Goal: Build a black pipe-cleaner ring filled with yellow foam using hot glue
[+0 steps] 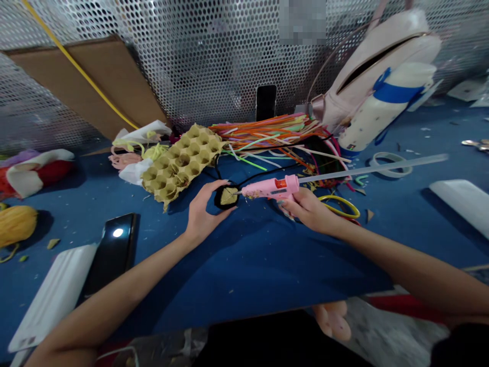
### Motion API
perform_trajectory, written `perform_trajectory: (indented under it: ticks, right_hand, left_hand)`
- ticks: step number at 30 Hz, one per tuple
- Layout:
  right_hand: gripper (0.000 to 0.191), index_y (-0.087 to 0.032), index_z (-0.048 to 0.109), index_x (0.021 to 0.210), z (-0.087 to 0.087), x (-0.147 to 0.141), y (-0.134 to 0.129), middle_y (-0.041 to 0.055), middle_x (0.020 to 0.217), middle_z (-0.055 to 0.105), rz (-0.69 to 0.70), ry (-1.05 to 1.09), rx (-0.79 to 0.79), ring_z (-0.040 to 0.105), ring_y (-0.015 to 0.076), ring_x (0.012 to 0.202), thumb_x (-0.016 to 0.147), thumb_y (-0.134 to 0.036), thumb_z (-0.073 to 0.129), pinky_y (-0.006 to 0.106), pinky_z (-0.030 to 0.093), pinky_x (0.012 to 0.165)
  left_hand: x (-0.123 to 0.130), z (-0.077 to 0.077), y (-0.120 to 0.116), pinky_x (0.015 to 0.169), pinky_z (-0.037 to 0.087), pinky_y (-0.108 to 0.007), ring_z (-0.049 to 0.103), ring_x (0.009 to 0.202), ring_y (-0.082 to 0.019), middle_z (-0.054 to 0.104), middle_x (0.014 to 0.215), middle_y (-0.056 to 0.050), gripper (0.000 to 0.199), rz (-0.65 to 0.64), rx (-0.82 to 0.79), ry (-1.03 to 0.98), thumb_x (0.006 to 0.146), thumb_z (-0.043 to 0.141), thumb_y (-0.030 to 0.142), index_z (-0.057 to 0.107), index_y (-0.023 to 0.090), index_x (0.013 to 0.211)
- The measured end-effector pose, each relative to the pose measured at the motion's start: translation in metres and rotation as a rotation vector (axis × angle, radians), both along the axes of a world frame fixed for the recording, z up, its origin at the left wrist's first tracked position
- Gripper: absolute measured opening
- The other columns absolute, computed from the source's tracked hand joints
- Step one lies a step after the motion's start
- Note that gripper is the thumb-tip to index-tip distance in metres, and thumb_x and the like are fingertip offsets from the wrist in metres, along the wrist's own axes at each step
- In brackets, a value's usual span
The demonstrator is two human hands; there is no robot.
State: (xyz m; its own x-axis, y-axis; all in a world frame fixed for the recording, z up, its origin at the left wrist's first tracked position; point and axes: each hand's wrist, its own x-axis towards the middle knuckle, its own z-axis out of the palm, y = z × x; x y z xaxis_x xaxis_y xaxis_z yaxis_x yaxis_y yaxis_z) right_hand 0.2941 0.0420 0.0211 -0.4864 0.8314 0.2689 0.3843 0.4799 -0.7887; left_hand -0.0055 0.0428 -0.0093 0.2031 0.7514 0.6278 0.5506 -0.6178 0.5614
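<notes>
My right hand (305,208) is wrapped round the handle of a pink hot glue gun (269,188). A long clear glue stick (374,168) juts out of its back end. The nozzle points left and meets, or nearly meets, a tan piece (228,197) inside a small round black yarn-wrapped object (218,198). Thumb and fingers of my left hand (202,211) grip that black object from the left side, just above the table. A black strand runs from near it toward the back right.
Behind my left hand lies a tan egg carton (183,160). Colourful pipe cleaners (267,132) are heaped at the back. A tape roll (390,164), yellow-handled scissors (342,204) and a bottle (385,109) stand or lie rightward; a phone (112,250) and yellow yarn (17,225) lie leftward.
</notes>
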Motion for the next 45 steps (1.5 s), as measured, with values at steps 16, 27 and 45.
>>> perform_trajectory:
  ticks: [16, 27, 45]
  right_hand:
    - [0.055, -0.012, 0.072, 0.099, 0.004, 0.002, 0.001, -0.0015, 0.064, 0.055, 0.113, 0.146, -0.264, 0.049, 0.0082, 0.054, 0.106, -0.062, 0.05, 0.024, 0.036, 0.049]
    - [0.061, -0.015, 0.065, 0.09, 0.001, 0.001, 0.001, 0.0029, 0.072, 0.063, 0.033, 0.155, -0.303, 0.051, 0.0079, 0.053, 0.1, -0.073, 0.051, 0.023, 0.04, 0.047]
    - [0.064, -0.017, 0.064, 0.084, -0.006, 0.001, 0.005, 0.0016, 0.066, 0.059, -0.033, 0.221, -0.321, 0.051, 0.0089, 0.054, 0.094, -0.079, 0.056, 0.021, 0.042, 0.045]
  left_hand:
    - [0.0, 0.0, 0.0, 0.108, 0.059, -0.049, 0.072, 0.12, -0.026, 0.074, 0.127, -0.008, 0.05, -0.045, -0.001, -0.046, 0.085, 0.084, 0.03, 0.064, 0.027, 0.131]
    - [-0.001, -0.002, 0.001, 0.108, 0.058, -0.047, 0.072, 0.12, -0.026, 0.074, 0.127, -0.008, 0.053, -0.079, -0.012, -0.083, 0.083, 0.086, 0.026, 0.065, 0.027, 0.131]
    - [-0.002, -0.005, 0.002, 0.108, 0.059, -0.05, 0.072, 0.119, -0.028, 0.074, 0.128, -0.009, 0.056, -0.093, -0.003, -0.121, 0.081, 0.087, 0.026, 0.066, 0.027, 0.132]
